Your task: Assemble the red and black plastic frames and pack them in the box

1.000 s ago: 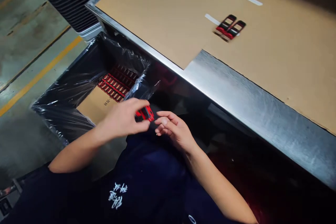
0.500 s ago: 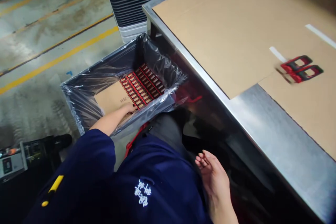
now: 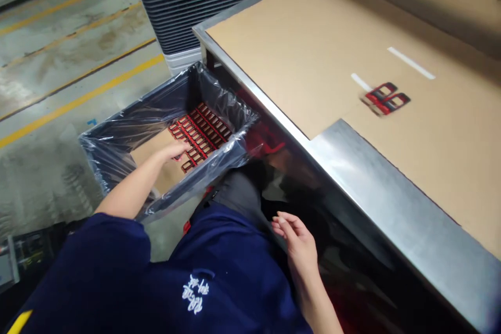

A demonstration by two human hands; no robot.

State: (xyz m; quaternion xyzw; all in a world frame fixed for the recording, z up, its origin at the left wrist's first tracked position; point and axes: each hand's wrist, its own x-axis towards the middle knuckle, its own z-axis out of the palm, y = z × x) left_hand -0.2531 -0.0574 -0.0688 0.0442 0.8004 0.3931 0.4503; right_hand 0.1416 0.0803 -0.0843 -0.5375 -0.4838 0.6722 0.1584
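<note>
My left hand [image 3: 169,152] reaches into a cardboard box lined with black plastic film [image 3: 117,138], its fingertips at the end of the rows of red-and-black moulded parts [image 3: 200,135]. A red bit shows just under those fingers, but I cannot tell whether the hand holds it. A bare cardboard sheet [image 3: 151,155] lies beside the rows. My right hand [image 3: 296,242] hangs by my lap below the table edge, fingers loosely apart, holding nothing. Two more red-and-black parts [image 3: 385,98] lie side by side on the table's cardboard cover, out of reach of either hand.
A steel table edge [image 3: 391,193] runs to my right, topped by a cardboard sheet [image 3: 297,68] with white tape strips [image 3: 410,62]. A stack of black ribbed crates [image 3: 207,0] stands behind the box. A concrete floor [image 3: 78,83] with yellow lines lies to the left.
A second ago both hands held a red part together near the box. My left hand has since gone down to the rows, and my right hand has dropped toward my lap. The view swung left.
</note>
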